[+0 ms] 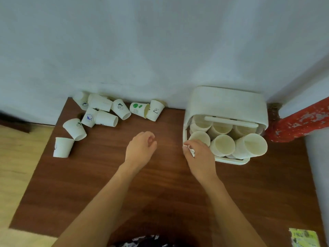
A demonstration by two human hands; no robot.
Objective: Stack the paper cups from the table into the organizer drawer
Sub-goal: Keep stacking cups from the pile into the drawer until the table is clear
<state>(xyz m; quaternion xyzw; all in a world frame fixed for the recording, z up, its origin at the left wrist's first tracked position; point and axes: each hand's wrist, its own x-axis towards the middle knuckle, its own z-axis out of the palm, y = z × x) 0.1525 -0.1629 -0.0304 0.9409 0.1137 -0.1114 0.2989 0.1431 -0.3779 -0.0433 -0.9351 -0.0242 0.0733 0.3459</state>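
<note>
Several white paper cups [106, 118] lie scattered at the table's far left, most tipped over, some with small printed pictures; one cup [62, 147] stands upside down near the left edge. A white organizer [226, 102] sits at the far right with its drawer [231, 160] pulled out and filled with several upright cup stacks [223, 145]. My right hand [199, 155] rests at the drawer's front left corner, fingers curled on its rim beside a cup. My left hand [140, 148] hovers over the bare table middle, fingers loosely apart, holding nothing.
The brown wooden table [160, 184] stands against a pale wall. A red, flaking pipe [299, 122] runs at the right behind the organizer. A yellow-green printed paper [303, 238] lies at the near right corner. Light floor shows to the left.
</note>
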